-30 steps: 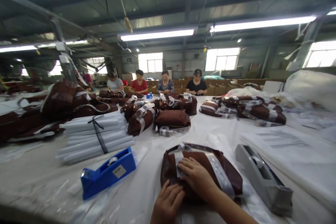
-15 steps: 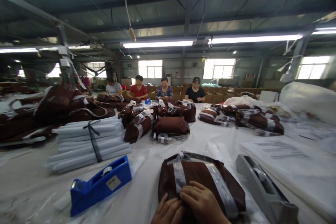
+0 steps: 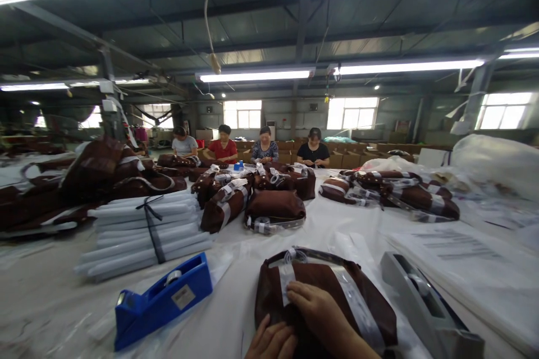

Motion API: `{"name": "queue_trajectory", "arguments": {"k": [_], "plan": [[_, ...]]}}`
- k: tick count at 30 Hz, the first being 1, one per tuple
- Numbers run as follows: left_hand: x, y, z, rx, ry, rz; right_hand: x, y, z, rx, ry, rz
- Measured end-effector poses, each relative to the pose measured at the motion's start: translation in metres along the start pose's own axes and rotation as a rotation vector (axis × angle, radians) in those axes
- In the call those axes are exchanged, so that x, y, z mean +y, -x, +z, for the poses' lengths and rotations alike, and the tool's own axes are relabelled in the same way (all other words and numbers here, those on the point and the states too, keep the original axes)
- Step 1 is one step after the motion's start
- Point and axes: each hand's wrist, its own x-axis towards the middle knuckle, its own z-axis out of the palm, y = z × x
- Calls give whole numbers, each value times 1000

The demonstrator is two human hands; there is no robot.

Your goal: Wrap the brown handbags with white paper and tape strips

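Note:
A brown handbag (image 3: 311,279) lies on the white table in front of me, with strips of clear wrap across its body and its strap along the far side. My right hand (image 3: 315,305) rests on the bag with fingers stretched out, the fingertips on the left strip of wrap (image 3: 287,279). Lower and to the left, my left hand (image 3: 272,341) lies flat against the bag's near left part, fingers extended. Neither hand grips anything that I can see. The bag's near edge is hidden by my hands and the bottom of the view.
A blue tape dispenser (image 3: 164,298) stands on the left, a grey tape dispenser (image 3: 429,303) on the right beside stacked plastic sheets (image 3: 467,269). Behind are a tied bundle of white rolls (image 3: 126,235) and several brown bags (image 3: 275,206). Several people (image 3: 312,148) sit at the far side.
My right hand has slid slightly up and away along the strip of wrap. My left hand has flattened and shifted a little lower, apart from the right. The view has tilted slightly.

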Motion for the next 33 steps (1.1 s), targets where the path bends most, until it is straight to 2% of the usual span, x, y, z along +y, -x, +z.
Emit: {"name": "queue_trajectory", "arguments": {"k": [3, 7, 10, 17, 23, 27, 33], "plan": [[3, -5, -13, -93, 30, -18, -3, 3, -7, 40, -14, -30], [10, -11, -30, -293, 83, -104, -8, 12, -19, 7, -21, -46], [11, -13, -35, -374, 108, -129, -14, 21, -24, -18, -30, -52], [10, -14, -39, -480, 135, -159, -34, 40, -35, -67, -44, -31], [9, -9, -38, -508, 145, -215, -47, 51, -37, -74, -34, -10], [8, -7, -38, -469, 135, -177, -54, 56, -34, -84, -15, -2], [6, -6, -39, -545, 160, -118, -65, 80, -44, -73, -96, 4]]}}
